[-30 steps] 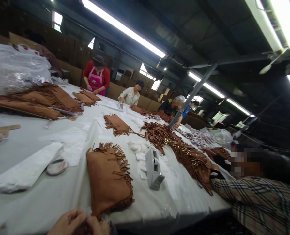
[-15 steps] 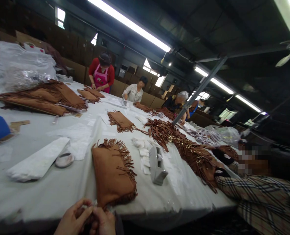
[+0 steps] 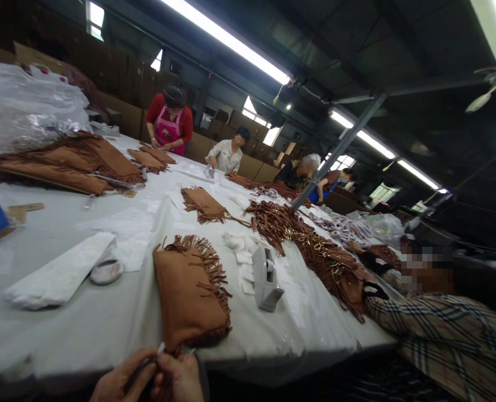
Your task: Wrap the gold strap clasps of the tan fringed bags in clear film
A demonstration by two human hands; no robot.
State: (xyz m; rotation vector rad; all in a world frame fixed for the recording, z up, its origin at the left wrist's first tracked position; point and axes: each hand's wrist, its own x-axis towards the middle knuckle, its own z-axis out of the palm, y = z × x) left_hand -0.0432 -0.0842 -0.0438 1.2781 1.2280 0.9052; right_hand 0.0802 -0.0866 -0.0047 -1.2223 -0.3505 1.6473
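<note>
One brown, roughly rectangular pouch of leather-like material (image 3: 191, 298), fringed along its top and right side, lies near the front edge of a table covered in white sheeting (image 3: 101, 329). At its lowest corner we list the person's left hand (image 3: 124, 377) and right hand (image 3: 178, 377), close together, fingers curled inward and fingertips nearly meeting; a small whitish scrap (image 3: 161, 347) shows between them. Whether either hand grips the pouch, we cannot tell.

Right of the pouch: one grey, wedge-shaped tape dispenser (image 3: 266, 285), with small white paper-like bundles (image 3: 244, 265) just beside it. Left: one long, flat white packet (image 3: 61, 271), and near its end one round, dark-rimmed disc (image 3: 106, 272).

Beyond, we count a second brown fringed pouch (image 3: 205, 204), then a long heap of brown straps with gold-coloured metal clips (image 3: 310, 245). At the right, a co-worker's beige plaid sleeve (image 3: 432, 318); across the table, a person in red with a pink apron (image 3: 168, 128).
</note>
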